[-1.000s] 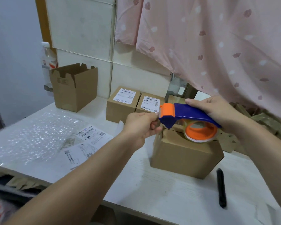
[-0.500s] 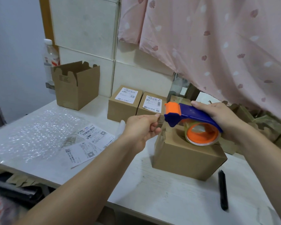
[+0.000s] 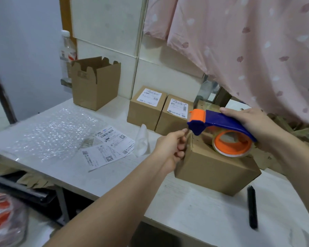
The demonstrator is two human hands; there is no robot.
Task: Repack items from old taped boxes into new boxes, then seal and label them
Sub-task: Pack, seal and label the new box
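Observation:
A plain brown cardboard box (image 3: 214,172) stands on the white table (image 3: 194,213) in front of me. My right hand (image 3: 253,125) grips the blue handle of a tape dispenser (image 3: 219,125) with an orange roll, held just over the box's top. My left hand (image 3: 171,148) pinches the clear tape end at the dispenser's orange head, against the box's upper left edge. Two sealed boxes with white labels, one on the left (image 3: 146,107) and one on the right (image 3: 175,114), sit behind. Loose printed shipping labels (image 3: 107,147) lie to the left.
An open empty carton (image 3: 95,82) stands at the back left by a plastic bottle (image 3: 66,50). Bubble wrap (image 3: 48,132) covers the table's left part. A black utility knife (image 3: 252,207) lies at the right front. A pink curtain (image 3: 248,41) hangs over flattened cardboard at the right.
The dispenser and both hands have stayed at the box's left top edge. My left hand has drawn the tape end slightly down and away from the dispenser head.

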